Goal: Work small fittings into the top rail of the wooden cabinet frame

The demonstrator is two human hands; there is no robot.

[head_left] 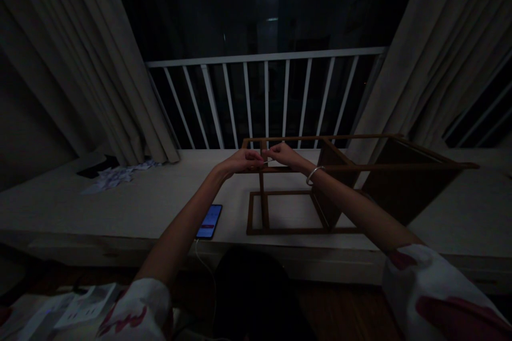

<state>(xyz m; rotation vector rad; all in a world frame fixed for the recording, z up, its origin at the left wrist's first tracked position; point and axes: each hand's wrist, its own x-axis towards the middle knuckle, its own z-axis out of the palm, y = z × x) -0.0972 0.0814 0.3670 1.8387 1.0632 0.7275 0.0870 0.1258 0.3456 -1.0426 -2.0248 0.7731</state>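
A brown wooden shelf frame with dark panels lies on its side on the white ledge. At its upper left rail both hands meet. My left hand is closed at the rail, thumb and fingers pinched together near a corner joint; what lies between them is too small to make out. My right hand, with a bangle on the wrist, is closed in a pinch. Between the two hands shows a thin pale rod, its near end at my right fingertips. Dim light blurs the finer detail.
A lit phone lies on the ledge with a white cable running down. Scattered papers are at the left. White railings and curtains stand behind. At lower left are white power strips.
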